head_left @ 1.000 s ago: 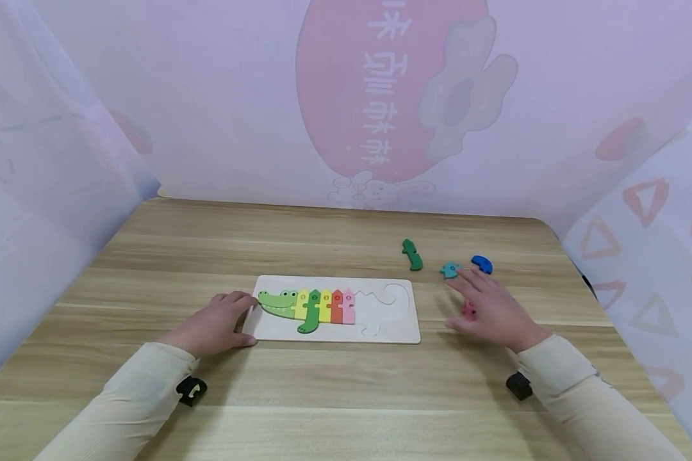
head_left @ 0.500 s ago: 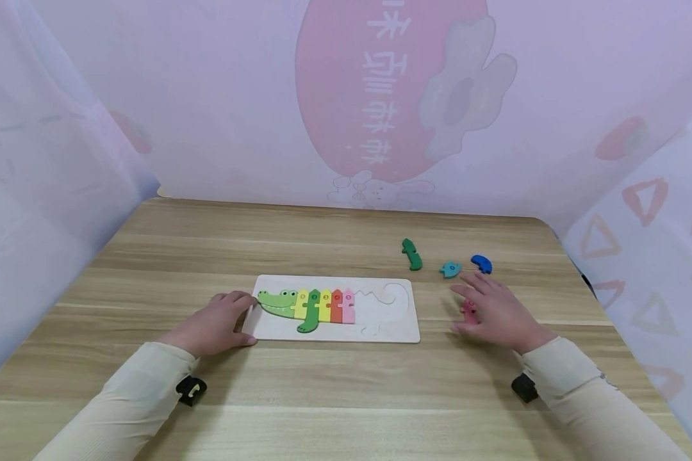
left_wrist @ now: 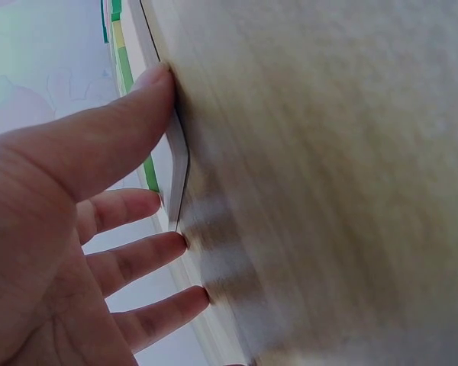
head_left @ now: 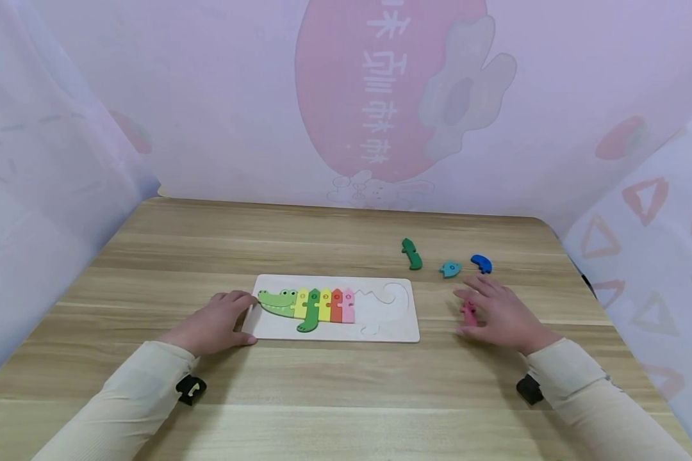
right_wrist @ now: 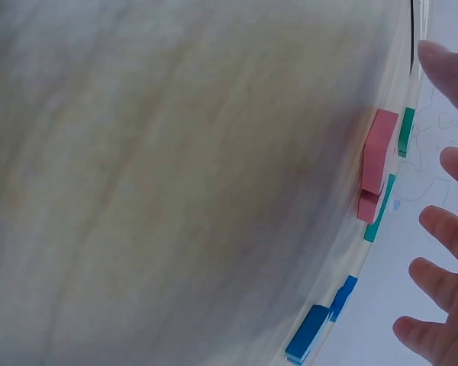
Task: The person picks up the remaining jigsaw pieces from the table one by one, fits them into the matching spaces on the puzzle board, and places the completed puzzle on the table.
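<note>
Left hand: resting flat at the left end of the puzzle board, thumb against the near corner, fingers relaxed and loosely spread, clamped on nothing; same place as a second ago.
Right hand: drawn back toward the body from beside the teal piece, now lower over the pink piece; fingers straight and spread, not curled round anything. Contact with the pink piece not clear from the wrist view.
Meaning: likely a choice of the pink piece over the farther ones, with no lift begun.
Pink piece: on the table to the right of the board, just under the fingertips, apart from the board; long axis roughly near-to-far, foot end seemingly toward the body, partly hidden.
Board: long axis left-to-right; crocodile head at left, tail recess at right unfilled.
Teal piece: beyond the fingertips.
Blue piece: just right of it.
Dark green piece: farthest left, long axis near-to-far.
</note>
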Motion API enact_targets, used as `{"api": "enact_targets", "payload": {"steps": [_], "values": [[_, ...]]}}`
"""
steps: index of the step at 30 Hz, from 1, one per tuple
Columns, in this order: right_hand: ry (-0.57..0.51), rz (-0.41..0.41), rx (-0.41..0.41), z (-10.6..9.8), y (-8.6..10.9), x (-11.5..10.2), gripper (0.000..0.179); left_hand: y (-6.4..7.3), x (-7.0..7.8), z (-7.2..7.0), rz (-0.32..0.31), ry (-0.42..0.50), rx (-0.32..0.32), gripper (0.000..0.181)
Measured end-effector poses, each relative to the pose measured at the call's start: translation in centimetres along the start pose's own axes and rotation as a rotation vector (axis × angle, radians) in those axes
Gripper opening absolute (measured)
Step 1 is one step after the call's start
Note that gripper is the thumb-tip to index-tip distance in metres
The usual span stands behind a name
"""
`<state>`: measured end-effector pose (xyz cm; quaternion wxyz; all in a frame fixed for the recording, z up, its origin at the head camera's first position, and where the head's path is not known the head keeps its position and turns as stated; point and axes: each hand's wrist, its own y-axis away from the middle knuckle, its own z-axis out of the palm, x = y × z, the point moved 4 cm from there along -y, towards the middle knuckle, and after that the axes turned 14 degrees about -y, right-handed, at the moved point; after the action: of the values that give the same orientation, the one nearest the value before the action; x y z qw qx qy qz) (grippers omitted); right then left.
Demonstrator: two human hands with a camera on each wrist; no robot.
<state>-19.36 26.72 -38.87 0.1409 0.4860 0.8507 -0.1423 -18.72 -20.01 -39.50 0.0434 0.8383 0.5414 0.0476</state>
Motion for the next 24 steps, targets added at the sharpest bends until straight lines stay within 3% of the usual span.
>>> {"api": "enact_targets", "payload": {"steps": [24], "values": [[0.002, 0.029, -0.044, 0.06, 0.63, 0.72, 0.063, -0.06, -0.01, 0.18, 0.001, 0.003, -0.001, 0.064]]}}
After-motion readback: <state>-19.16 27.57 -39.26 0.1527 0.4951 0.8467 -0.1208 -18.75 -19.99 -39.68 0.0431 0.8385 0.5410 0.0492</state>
